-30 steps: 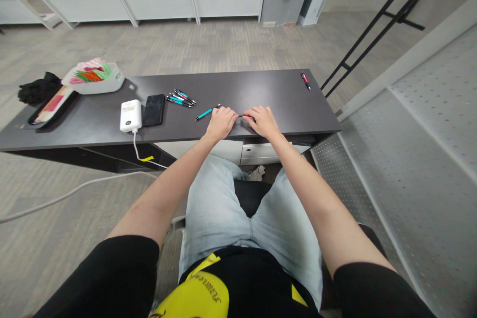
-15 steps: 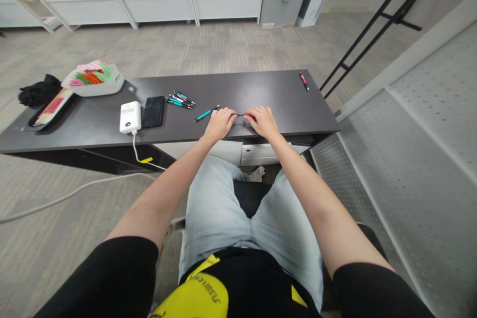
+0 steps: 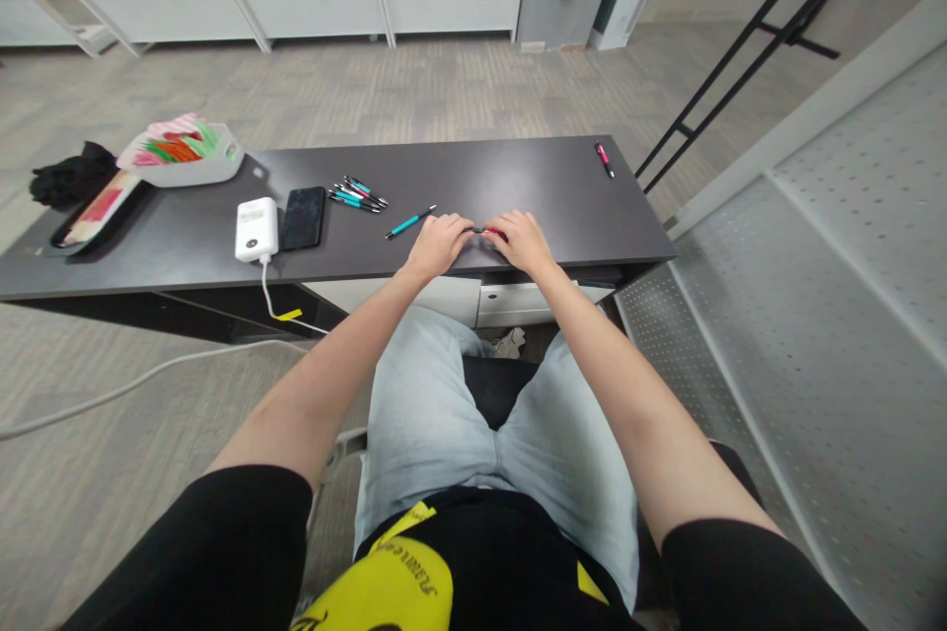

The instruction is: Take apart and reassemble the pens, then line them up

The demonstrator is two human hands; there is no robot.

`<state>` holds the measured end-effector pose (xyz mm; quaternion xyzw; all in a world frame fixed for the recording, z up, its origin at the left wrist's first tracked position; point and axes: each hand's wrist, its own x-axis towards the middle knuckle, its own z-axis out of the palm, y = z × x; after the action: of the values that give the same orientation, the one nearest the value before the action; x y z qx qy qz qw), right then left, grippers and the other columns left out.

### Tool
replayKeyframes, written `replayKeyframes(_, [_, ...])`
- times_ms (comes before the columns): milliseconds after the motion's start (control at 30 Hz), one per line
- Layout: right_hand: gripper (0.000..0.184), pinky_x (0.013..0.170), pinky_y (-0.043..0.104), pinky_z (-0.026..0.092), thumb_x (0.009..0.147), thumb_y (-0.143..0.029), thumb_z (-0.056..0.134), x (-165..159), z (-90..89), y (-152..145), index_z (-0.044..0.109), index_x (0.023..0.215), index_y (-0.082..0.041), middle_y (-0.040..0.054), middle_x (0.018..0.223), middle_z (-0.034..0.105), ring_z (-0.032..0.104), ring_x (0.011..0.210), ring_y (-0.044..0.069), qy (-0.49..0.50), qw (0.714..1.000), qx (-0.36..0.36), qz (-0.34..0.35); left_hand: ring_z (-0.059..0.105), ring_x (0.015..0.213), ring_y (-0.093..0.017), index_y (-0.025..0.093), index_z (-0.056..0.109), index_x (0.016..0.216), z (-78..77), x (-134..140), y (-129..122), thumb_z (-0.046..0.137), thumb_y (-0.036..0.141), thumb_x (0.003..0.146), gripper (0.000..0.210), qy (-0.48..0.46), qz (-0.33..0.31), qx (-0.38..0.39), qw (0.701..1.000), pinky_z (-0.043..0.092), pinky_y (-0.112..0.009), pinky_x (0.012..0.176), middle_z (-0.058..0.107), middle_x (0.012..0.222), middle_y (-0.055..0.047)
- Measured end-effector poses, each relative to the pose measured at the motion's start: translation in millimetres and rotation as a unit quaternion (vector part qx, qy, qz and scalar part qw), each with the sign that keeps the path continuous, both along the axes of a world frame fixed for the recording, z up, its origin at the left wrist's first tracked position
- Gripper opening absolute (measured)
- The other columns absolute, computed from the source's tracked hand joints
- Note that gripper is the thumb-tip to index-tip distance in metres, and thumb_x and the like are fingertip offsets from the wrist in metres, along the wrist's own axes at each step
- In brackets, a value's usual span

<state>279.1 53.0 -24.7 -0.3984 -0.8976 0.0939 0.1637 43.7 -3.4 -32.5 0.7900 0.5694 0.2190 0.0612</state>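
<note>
Both my hands meet over the front edge of the dark desk (image 3: 533, 177), holding a red and black pen (image 3: 494, 232) between them. My left hand (image 3: 439, 245) is closed at the pen's dark end, its fingertips pinched together. Around the red part my right hand (image 3: 522, 241) is closed, covering most of it. Just left of my left hand lies a turquoise pen (image 3: 410, 222), slanted on the desk. Beyond it is a small pile of turquoise, red and black pens (image 3: 358, 196). One more red pen (image 3: 604, 159) rests alone near the far right corner.
A black phone (image 3: 303, 218) lies beside a white power bank (image 3: 256, 229) with a white cable (image 3: 267, 289) hanging over the front edge. Farther left are a white basket (image 3: 199, 173) of colourful items, a dark tray (image 3: 110, 222) and a black cloth bundle (image 3: 72, 175). A perforated panel (image 3: 836, 315) stands at right.
My left hand has shifted slightly right, bringing its fingertips closer to my right hand. The pen stays between both hands, and the things on the desk keep their places.
</note>
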Motion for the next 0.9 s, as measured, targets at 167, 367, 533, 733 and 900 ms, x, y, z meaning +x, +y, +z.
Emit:
replayKeyframes(167, [0.047,0.104,0.049,0.046,0.127,-0.050,0.046,-0.1,-0.3,0.1,0.087,0.132,-0.028,0.0145,0.128,0.086,0.069,0.121,0.038,-0.004,1.000,0.001,0.005,0.075,0.126,-0.037,0.028,0.083,0.128,0.8,0.3,0.0,0.058,0.028,0.119,0.026,-0.011,0.000,-0.007,1.000,0.051,-0.054,0.114,0.085,0.134,-0.015])
replayKeyframes(367, [0.060,0.104,0.049,0.045,0.129,-0.056,0.034,0.5,-1.4,0.6,0.087,0.132,-0.027,0.0153,0.126,0.086,0.067,0.119,0.037,-0.007,1.000,0.009,0.010,0.075,0.128,-0.037,0.026,0.083,0.131,-2.2,-0.8,1.5,0.058,0.030,0.120,0.027,-0.010,-0.008,-0.001,1.000,0.051,-0.053,0.114,0.085,0.136,-0.015])
replayKeyframes(533, [0.059,0.103,0.049,0.045,0.129,-0.056,0.036,0.4,-1.5,0.8,0.087,0.131,-0.027,0.0153,0.124,0.086,0.068,0.117,0.037,-0.008,1.000,0.012,0.011,0.075,0.130,-0.037,0.027,0.083,0.129,-0.4,0.7,1.1,0.061,0.026,0.119,0.025,-0.015,-0.006,-0.006,1.000,0.051,-0.053,0.115,0.084,0.136,-0.015])
replayKeyframes(733, [0.053,0.104,0.048,0.045,0.129,-0.052,0.040,-0.8,-4.6,2.3,0.087,0.130,-0.027,0.0140,0.124,0.088,0.070,0.118,0.037,0.004,1.000,0.017,0.000,0.074,0.129,-0.035,0.026,0.083,0.129,-1.4,0.2,0.6,0.061,0.026,0.118,0.024,-0.041,0.017,0.002,0.999,0.054,-0.051,0.115,0.079,0.136,-0.015])
replayKeyframes(900, [0.047,0.103,0.048,0.045,0.128,-0.051,0.045,-1.5,-5.6,2.0,0.086,0.127,-0.027,0.0145,0.123,0.087,0.070,0.118,0.038,0.018,0.999,0.024,-0.037,0.072,0.125,-0.032,0.025,0.083,0.125,-3.8,-1.7,2.2,0.063,0.025,0.116,0.022,-0.096,0.074,0.017,0.992,0.057,-0.048,0.117,0.070,0.136,-0.014])
